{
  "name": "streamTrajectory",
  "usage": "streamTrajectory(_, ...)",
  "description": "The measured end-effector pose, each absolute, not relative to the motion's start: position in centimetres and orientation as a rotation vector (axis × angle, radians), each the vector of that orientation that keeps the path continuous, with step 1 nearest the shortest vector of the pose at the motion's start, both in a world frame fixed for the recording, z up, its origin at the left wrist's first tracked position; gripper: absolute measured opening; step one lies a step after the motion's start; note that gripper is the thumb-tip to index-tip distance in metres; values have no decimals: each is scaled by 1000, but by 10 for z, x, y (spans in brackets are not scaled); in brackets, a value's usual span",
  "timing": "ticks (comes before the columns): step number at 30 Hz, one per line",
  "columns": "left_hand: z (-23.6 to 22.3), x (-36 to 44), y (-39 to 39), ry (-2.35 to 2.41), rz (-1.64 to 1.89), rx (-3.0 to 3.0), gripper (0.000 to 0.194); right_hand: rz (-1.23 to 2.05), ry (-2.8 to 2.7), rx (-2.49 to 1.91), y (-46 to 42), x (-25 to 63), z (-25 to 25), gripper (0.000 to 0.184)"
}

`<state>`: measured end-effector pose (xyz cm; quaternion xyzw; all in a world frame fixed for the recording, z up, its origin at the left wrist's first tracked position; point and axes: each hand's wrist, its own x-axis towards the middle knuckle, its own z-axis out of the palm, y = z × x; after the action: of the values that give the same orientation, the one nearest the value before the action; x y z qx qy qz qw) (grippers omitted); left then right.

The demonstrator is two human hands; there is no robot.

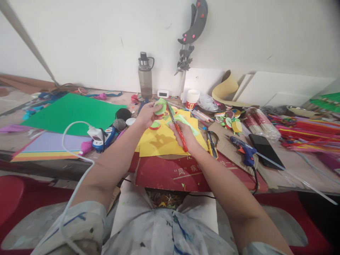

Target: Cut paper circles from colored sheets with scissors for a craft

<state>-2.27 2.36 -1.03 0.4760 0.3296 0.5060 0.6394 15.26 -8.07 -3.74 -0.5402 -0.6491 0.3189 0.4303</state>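
My left hand (149, 112) is closed on a small round piece topped with green paper (161, 107), held up over the yellow paper. In my right hand (185, 134) are red-handled scissors (180, 136), their blades pointing up and away beside the green piece. Whether the blades touch the paper, I cannot tell. Below the hands lie yellow sheets (151, 146) on a red board (159, 170). Another green-topped round piece (154, 125) rests on the yellow paper, left of my right hand. Light green paper (189, 124) lies partly behind the right hand.
A water bottle (145, 76) and a paper cup (192, 99) stand at the back. On the right are a utility knife (211, 143), a glue gun (245, 150) and a phone (266, 150). Green sheet (71, 113) and a corded power strip (103, 140) lie left.
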Motion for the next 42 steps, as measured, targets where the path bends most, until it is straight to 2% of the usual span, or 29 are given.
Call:
streamTrajectory(6,-18,-17,25,793,1155,1075,35,824,-1617,-1323,-74,155,-49,56)
streamTrajectory(10,-19,-12,20,806,1137,1057,30,843,-1610,-1328,-74,158,-49,53)
streamTrajectory(17,-22,1,8,667,1205,864,23,613,-1692,-1359,-80,160,-35,55)
streamTrajectory(27,-22,13,-3,622,1293,698,8,466,-1754,-1296,-69,166,-43,51)
streamTrajectory(36,-22,9,1,573,1364,728,25,478,-1751,-1249,-71,163,-41,58)
streamTrajectory(42,-12,11,-4,546,1403,722,27,756,-1682,-1118,-70,160,-47,63)
